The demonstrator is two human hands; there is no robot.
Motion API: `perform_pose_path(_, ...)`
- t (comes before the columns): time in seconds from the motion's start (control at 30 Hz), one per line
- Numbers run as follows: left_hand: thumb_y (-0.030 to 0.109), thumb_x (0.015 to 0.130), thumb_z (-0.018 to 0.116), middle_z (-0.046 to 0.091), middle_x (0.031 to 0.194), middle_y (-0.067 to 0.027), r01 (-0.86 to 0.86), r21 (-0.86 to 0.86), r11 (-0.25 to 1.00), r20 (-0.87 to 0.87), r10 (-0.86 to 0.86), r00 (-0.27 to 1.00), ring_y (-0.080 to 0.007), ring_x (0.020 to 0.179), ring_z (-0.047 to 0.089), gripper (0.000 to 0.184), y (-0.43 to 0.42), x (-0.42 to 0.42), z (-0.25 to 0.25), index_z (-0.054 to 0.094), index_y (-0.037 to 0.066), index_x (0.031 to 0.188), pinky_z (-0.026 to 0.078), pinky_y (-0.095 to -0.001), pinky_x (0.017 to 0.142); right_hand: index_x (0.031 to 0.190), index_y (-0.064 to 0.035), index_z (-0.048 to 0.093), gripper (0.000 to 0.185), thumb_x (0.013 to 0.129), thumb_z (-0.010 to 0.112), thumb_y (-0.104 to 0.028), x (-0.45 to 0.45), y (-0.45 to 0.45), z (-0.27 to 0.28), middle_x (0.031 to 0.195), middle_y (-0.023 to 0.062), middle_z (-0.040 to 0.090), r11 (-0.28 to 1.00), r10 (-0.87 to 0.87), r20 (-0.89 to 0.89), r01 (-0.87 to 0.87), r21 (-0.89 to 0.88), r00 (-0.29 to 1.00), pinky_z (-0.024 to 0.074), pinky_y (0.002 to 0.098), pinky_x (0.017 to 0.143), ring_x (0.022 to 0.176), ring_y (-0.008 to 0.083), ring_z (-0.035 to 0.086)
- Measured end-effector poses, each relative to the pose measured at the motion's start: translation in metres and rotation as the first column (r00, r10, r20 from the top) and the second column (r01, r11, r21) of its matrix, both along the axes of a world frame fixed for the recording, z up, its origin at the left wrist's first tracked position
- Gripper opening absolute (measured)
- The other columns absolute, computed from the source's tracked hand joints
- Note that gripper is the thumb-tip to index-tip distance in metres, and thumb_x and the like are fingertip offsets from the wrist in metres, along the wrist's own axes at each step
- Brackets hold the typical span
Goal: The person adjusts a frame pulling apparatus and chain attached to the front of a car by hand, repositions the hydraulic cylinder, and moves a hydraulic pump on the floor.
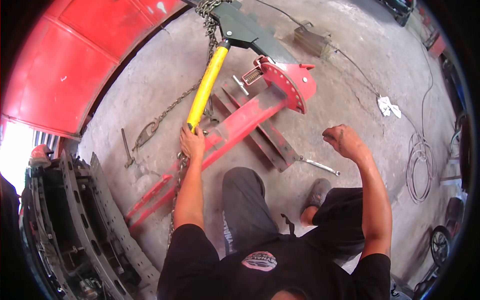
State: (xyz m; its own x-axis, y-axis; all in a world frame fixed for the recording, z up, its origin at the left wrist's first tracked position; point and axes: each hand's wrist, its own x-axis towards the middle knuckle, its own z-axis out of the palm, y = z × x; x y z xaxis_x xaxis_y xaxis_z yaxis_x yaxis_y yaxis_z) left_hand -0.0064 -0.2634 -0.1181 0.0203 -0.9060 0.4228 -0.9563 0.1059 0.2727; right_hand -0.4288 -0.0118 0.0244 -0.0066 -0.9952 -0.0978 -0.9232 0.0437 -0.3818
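Observation:
My left hand point(192, 142) is closed around the lower end of a yellow hydraulic ram point(207, 87), beside a red steel beam point(245, 117). The ram's upper end joins a dark green arm point(245, 27). A red curved plate with a row of holes point(290, 82) connects that arm to the beam. Raised over the floor to the right, my right hand point(345, 140) has its fingers curled in; what they hold, if anything, is hidden. Below it lies a wrench point(320, 165), touching the end of a dark red crossbeam point(275, 150). A chain point(175, 104) runs behind the ram.
At left stand a red vehicle panel point(65, 65) and a dark metal vehicle frame point(95, 215). A T-shaped bar point(127, 150) lies near the chain. To the right are a white rag point(389, 107), a coiled cable point(420, 167) and a wheel point(441, 245). A metal block point(311, 40) sits farther back.

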Motion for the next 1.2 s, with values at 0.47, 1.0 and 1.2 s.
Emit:
perform_pose_path(0.47,0.034,0.087,0.054,0.056,0.12,-0.0189,-0.014,0.053,0.998,0.006,0.014,1.0,-0.0367,0.107,0.055,0.055,0.0,0.0,0.007,0.043,0.005,0.132,0.044,-0.046,0.089,0.089,-0.0029,0.067,0.016,0.084,0.06,-0.016,0.005,-0.002,0.007,0.082,0.0184,0.065,1.0,0.023,0.004,-0.023,0.015,1.0,0.0477,0.0462,0.075,0.085,0.0368,0.062)
perform_pose_path(1.0,0.035,0.087,0.053,0.058,0.116,-0.0192,-0.024,0.041,0.999,0.013,0.024,1.0,-0.0365,0.105,0.056,0.055,0.0,-0.001,0.008,0.044,0.005,0.131,0.044,-0.0462,0.088,0.091,-0.0024,0.067,0.017,0.084,0.06,-0.016,0.01,-0.004,0.008,0.086,0.0188,0.066,0.998,0.021,0.01,-0.021,0.058,1.0,0.0476,0.0452,0.078,0.089,0.0368,0.062)
perform_pose_path(1.2,0.035,0.087,0.053,0.057,0.118,-0.0187,-0.023,0.049,0.999,0.005,0.023,1.0,-0.0364,0.106,0.056,0.055,0.001,-0.002,0.009,0.043,0.004,0.132,0.044,-0.0461,0.089,0.091,-0.002,0.068,0.017,0.083,0.061,-0.016,0.01,-0.004,0.01,0.086,0.0188,0.066,0.998,0.016,0.02,-0.018,0.067,1.0,0.0476,0.0452,0.078,0.089,0.0367,0.062)
